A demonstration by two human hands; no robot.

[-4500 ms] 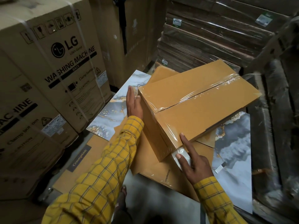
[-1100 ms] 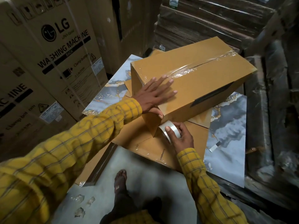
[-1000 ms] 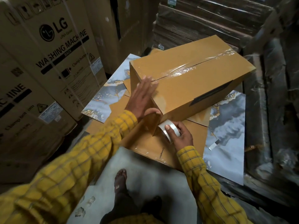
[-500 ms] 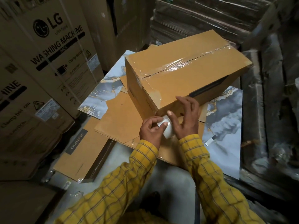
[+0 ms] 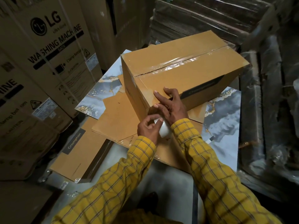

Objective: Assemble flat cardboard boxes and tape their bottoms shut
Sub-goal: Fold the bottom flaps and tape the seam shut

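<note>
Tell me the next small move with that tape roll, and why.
Probably tear the tape off at the roll. The left hand grips the tape roll close under the box corner, the right hand presses on that corner, and tape already covers the top seam.

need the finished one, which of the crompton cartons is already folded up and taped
The assembled box under the right hand, with clear tape along its top seam. The other Crompton cartons lie flat.

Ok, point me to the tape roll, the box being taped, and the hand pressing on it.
tape roll point(image 5: 164, 130), head view, on its white outer side.
box point(image 5: 186, 59), head view, on the taped top face.
right hand point(image 5: 171, 105), head view, on the back of the hand.
</note>
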